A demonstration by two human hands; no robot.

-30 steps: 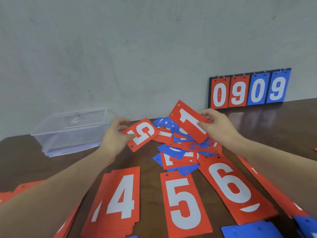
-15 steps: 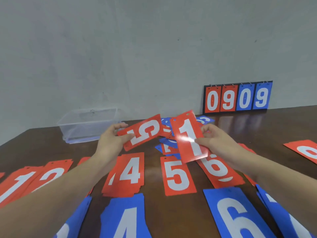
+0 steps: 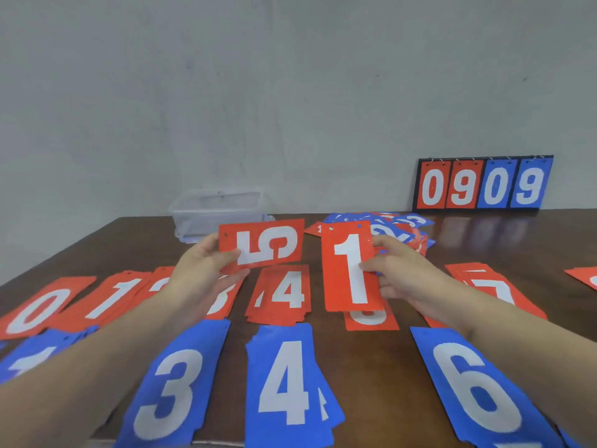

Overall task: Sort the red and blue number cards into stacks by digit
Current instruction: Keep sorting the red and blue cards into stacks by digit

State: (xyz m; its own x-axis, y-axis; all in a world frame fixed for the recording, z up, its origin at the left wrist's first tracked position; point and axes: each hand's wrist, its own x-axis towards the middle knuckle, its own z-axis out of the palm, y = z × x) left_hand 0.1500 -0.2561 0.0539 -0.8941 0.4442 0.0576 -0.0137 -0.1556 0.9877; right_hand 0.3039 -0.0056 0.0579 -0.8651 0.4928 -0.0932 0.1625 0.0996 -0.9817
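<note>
Two cards are held above the table: the left hand pinches a red 5 card turned sideways; the right hand grips a red 1 card upright, thumb on its face. Below lie red stacks showing 0, 1, 4 and 7, perhaps more hidden by the arms; three blue stacks in front read 3, 4 and 6. An unsorted pile sits behind; a scoreboard reads 0909; one clear plastic box stands at the far left.
</note>
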